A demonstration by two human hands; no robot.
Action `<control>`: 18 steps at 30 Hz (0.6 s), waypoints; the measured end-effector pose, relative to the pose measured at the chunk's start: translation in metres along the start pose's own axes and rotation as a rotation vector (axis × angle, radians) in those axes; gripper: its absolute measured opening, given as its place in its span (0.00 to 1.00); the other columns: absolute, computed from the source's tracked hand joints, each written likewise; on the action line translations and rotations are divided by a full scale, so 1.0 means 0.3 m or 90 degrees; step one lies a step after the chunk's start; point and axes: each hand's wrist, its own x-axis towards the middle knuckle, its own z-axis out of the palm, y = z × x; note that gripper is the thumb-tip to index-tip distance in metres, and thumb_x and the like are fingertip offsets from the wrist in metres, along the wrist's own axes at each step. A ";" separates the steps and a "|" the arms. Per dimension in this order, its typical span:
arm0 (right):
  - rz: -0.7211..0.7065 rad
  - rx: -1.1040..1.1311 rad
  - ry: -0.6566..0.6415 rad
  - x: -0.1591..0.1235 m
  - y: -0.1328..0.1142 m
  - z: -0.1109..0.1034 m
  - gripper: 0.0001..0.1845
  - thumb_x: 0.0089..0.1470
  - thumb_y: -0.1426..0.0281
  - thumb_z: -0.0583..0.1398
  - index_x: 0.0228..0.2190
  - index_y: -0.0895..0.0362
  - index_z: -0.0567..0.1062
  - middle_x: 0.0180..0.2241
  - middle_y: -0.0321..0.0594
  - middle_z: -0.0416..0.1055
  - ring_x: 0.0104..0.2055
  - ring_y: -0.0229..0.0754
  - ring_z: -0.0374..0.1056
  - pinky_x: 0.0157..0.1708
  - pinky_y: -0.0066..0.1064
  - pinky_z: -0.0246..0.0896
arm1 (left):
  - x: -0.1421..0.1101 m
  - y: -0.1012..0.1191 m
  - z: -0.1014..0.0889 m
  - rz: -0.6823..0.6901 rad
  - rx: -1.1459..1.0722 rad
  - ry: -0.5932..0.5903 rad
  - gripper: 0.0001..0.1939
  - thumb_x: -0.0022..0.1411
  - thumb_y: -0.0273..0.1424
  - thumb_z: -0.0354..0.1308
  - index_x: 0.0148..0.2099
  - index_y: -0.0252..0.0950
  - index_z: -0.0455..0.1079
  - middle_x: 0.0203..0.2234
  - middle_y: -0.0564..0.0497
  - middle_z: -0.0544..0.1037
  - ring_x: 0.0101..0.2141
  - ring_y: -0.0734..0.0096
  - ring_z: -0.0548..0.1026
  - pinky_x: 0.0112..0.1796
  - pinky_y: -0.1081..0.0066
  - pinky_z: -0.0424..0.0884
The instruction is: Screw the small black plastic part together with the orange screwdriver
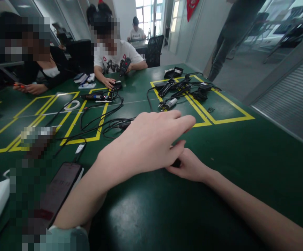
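My left hand (146, 143) reaches across the middle of the view, back of the hand up, with its fingers bent over my right hand (192, 165). Whatever the left fingers hold, if anything, is hidden. A small black object (177, 162) shows in part between the right thumb and fingers; its kind cannot be made out. Both hands are close together above the green table (141, 216). Just beyond the left hand lies a coil of black cable (112, 126). A dark phone (59, 184) rests beside the left forearm.
Yellow tape (232, 120) marks rectangles on the table. Black cables and devices (183, 87) lie at the far right, near a silver-and-black tool (169, 104). A white ring (72, 105) and black tool (95, 97) lie left. Across the table, a person (115, 55) handles a black tool.
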 end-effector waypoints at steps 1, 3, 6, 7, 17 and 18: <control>-0.006 0.002 0.009 0.000 -0.002 0.001 0.06 0.58 0.69 0.63 0.39 0.55 0.77 0.36 0.41 0.78 0.36 0.45 0.76 0.36 0.32 0.70 | 0.001 0.004 0.000 0.005 0.005 0.002 0.07 0.67 0.26 0.54 0.46 0.36 0.70 0.40 0.48 0.76 0.36 0.67 0.73 0.33 0.69 0.66; -0.012 -0.005 0.020 0.001 -0.006 0.004 0.05 0.57 0.70 0.62 0.37 0.55 0.76 0.36 0.40 0.78 0.35 0.44 0.76 0.35 0.31 0.69 | 0.001 0.010 -0.001 0.022 0.013 0.001 0.10 0.65 0.24 0.54 0.47 0.36 0.70 0.42 0.47 0.75 0.37 0.67 0.73 0.33 0.70 0.67; 0.003 -0.020 0.039 0.002 -0.009 0.006 0.07 0.54 0.71 0.63 0.37 0.54 0.76 0.35 0.39 0.79 0.35 0.45 0.76 0.34 0.31 0.69 | 0.001 0.017 0.000 0.027 0.035 0.006 0.14 0.67 0.22 0.50 0.52 0.37 0.69 0.44 0.47 0.74 0.36 0.69 0.74 0.33 0.71 0.67; 0.011 -0.024 0.047 0.002 -0.009 0.006 0.08 0.53 0.72 0.63 0.37 0.54 0.76 0.35 0.39 0.79 0.35 0.45 0.76 0.34 0.32 0.69 | 0.004 0.019 0.003 0.023 0.047 0.012 0.15 0.68 0.22 0.49 0.53 0.37 0.69 0.44 0.47 0.74 0.36 0.69 0.74 0.33 0.71 0.67; 0.062 -0.047 0.092 0.000 0.000 -0.009 0.01 0.54 0.70 0.62 0.32 0.54 0.74 0.31 0.39 0.78 0.30 0.45 0.75 0.27 0.31 0.66 | 0.032 0.014 0.027 0.039 0.055 0.019 0.13 0.66 0.21 0.51 0.50 0.35 0.71 0.46 0.44 0.74 0.43 0.62 0.75 0.39 0.67 0.71; 0.058 -0.049 0.093 0.001 -0.002 -0.010 0.02 0.54 0.70 0.62 0.32 0.54 0.74 0.30 0.39 0.77 0.29 0.44 0.74 0.27 0.30 0.65 | 0.029 0.011 0.026 0.048 0.046 0.019 0.13 0.65 0.20 0.51 0.49 0.35 0.71 0.48 0.43 0.74 0.43 0.62 0.75 0.39 0.67 0.71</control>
